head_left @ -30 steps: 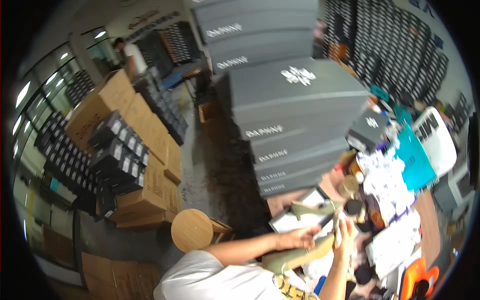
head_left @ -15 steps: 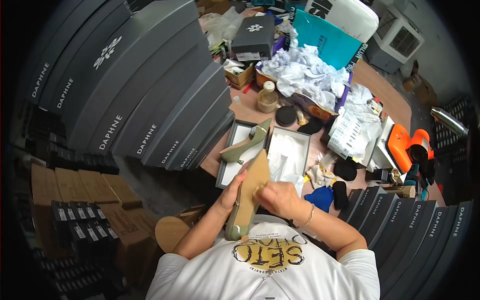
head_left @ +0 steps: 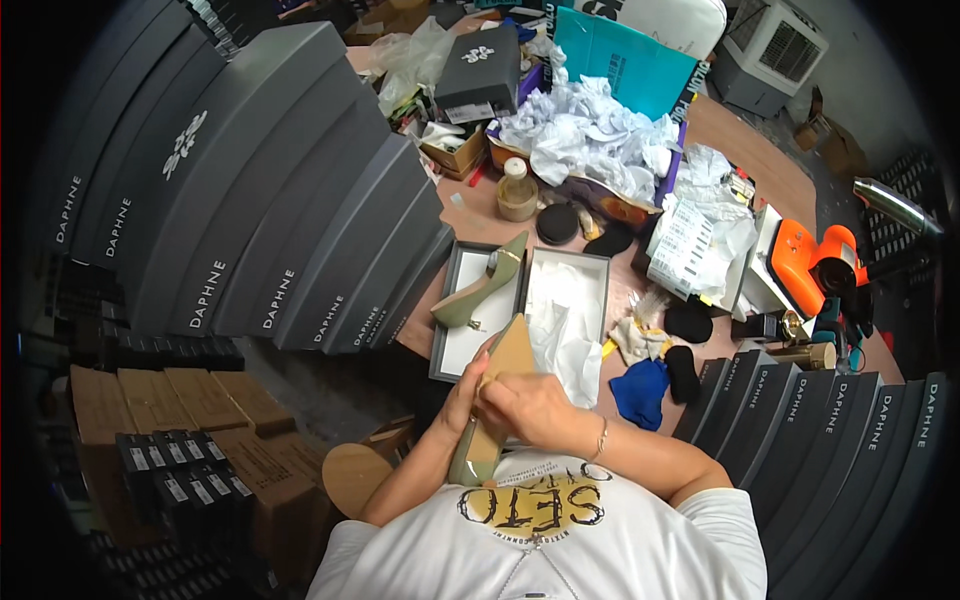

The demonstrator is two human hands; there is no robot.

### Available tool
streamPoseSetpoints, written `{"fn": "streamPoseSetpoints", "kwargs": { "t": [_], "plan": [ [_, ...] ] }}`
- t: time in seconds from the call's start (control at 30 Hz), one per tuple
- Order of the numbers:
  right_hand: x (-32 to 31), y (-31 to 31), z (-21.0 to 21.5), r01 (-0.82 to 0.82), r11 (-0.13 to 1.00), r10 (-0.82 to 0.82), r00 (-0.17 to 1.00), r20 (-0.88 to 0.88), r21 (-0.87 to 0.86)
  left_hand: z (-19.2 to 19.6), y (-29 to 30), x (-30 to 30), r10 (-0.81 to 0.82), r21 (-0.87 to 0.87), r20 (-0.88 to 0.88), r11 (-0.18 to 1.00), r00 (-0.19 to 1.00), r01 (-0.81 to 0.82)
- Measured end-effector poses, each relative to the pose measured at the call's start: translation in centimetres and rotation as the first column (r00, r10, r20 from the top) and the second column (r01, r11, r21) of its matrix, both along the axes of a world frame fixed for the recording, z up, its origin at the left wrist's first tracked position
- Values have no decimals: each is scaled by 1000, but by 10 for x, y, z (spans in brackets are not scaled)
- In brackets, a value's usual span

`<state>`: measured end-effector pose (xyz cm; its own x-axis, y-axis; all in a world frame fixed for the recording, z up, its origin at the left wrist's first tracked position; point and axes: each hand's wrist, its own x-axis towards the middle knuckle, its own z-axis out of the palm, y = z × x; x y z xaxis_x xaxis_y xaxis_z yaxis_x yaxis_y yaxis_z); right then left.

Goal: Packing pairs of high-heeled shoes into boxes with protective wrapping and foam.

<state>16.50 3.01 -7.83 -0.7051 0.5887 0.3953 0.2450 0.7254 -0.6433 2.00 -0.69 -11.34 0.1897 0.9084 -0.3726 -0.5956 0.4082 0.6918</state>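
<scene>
A green pointed shoe (head_left: 512,350) is held in front of my chest, its tan sole turned up and its toe pointing away from me. My left hand (head_left: 460,400) is wrapped round its left side. My right hand (head_left: 535,408) is closed and pressed against the middle of the sole; whatever its fingers hold, if anything, is hidden. Just beyond, the matching green shoe (head_left: 480,296) lies over an open grey shoebox part (head_left: 452,348) with a white inside. Beside that, another grey box part (head_left: 603,300) holds white tissue paper (head_left: 562,325).
Tall stacks of dark shoeboxes (head_left: 235,200) rise at the left, with more shoeboxes (head_left: 790,430) at the right. On the table are a bottle (head_left: 517,190), a bin of crumpled paper (head_left: 590,130), a blue cloth (head_left: 640,392) and an orange tool (head_left: 795,268). A round stool (head_left: 358,478) stands at lower left.
My right hand has moved left across the sole, toward my left hand. The shoe has dipped slightly toward my body. The whole view has shifted a little.
</scene>
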Motion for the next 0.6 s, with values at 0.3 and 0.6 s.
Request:
{"fn": "streamPoseSetpoints", "kwargs": {
  "t": [0.3,0.6],
  "plan": [
    [126,71,-50,690,710,-695,657,292,141,18,38,0,-220,179,163,965,962,190],
    [57,-12,-86,-526,15,-343,796,-498,-851,2,91,35,-91,329,-330,922,940,204]
  ]
}}
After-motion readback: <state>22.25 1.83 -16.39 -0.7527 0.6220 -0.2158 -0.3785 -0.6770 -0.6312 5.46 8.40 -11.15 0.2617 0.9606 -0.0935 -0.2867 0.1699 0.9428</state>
